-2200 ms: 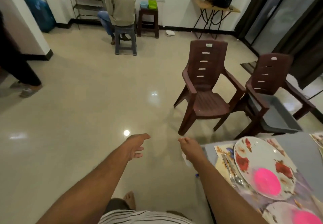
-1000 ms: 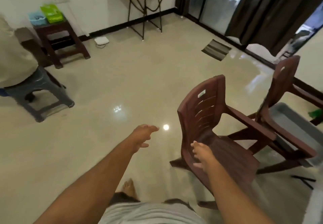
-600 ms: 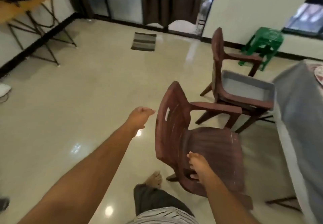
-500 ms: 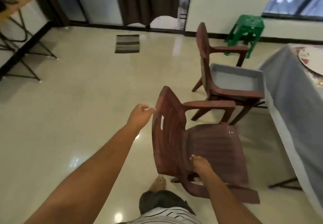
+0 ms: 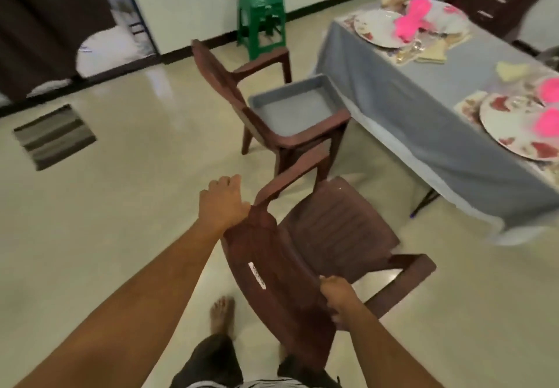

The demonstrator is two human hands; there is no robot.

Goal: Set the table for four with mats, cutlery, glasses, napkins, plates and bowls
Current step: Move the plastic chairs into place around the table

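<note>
A brown plastic armchair (image 5: pixel 332 230) stands just in front of me, its back towards me. My left hand (image 5: pixel 222 203) grips the top left corner of its backrest. My right hand (image 5: pixel 338 300) grips the right edge of the backrest lower down. To the right is the table with a grey cloth (image 5: pixel 408 109), laid with floral plates (image 5: pixel 514 127), pink bowls (image 5: pixel 547 121), cream napkins (image 5: pixel 511 70) and patterned mats. A far plate (image 5: pixel 375 29) with a pink bowl (image 5: pixel 414 18) sits at the table's far end.
A second brown armchair (image 5: pixel 236 85) stands ahead beside the table with a grey tray (image 5: pixel 293 109) on its seat. A green stool (image 5: pixel 261 21) is by the wall. A striped mat (image 5: pixel 54 136) lies on the shiny floor at left. My bare foot (image 5: pixel 222 315) is below.
I have turned right from the open floor towards the table. My right hand took hold of the chair's backrest first, and my left hand has now closed on its top corner.
</note>
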